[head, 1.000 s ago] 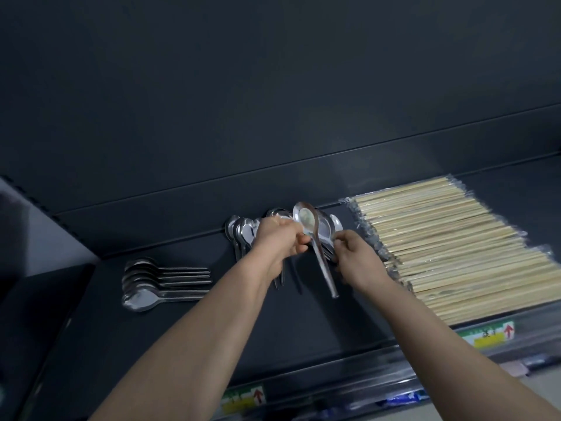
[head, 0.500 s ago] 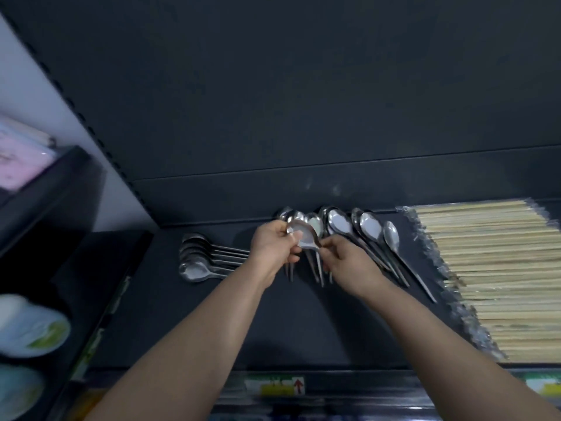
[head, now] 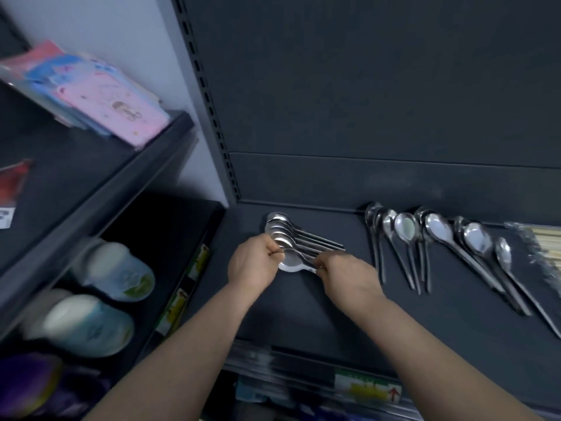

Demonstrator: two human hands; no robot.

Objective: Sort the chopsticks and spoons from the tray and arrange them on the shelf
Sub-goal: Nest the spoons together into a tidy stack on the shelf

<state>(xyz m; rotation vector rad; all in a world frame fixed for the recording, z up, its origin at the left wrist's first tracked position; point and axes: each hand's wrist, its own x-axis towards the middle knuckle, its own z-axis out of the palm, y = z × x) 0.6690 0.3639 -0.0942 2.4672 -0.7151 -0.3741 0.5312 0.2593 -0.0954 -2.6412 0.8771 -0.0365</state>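
Observation:
On the dark shelf (head: pixel 303 317) a row of several metal spoons (head: pixel 282 232) lies at the left, handles pointing right. At the front of that row is one more spoon (head: pixel 291 264), held at both ends: my left hand (head: pixel 253 264) pinches its bowl end, while my right hand (head: pixel 346 276) pinches its handle. Several larger spoons (head: pixel 437 232) are fanned out to the right, bowls toward the back wall. Wrapped wooden chopsticks (head: pixel 546 241) show at the far right edge. No tray is in view.
The shelf's back wall rises right behind the spoons. A slotted upright post (head: pixel 209 110) separates this bay from a left bay holding pink packs (head: pixel 115 104) above and white bottles (head: pixel 115 268) below. Price labels (head: pixel 367 387) line the front rail.
Both hands carried the spoon from the middle fan of spoons leftward to the front of the left row. The camera turned left, so the chopsticks slid to the right edge.

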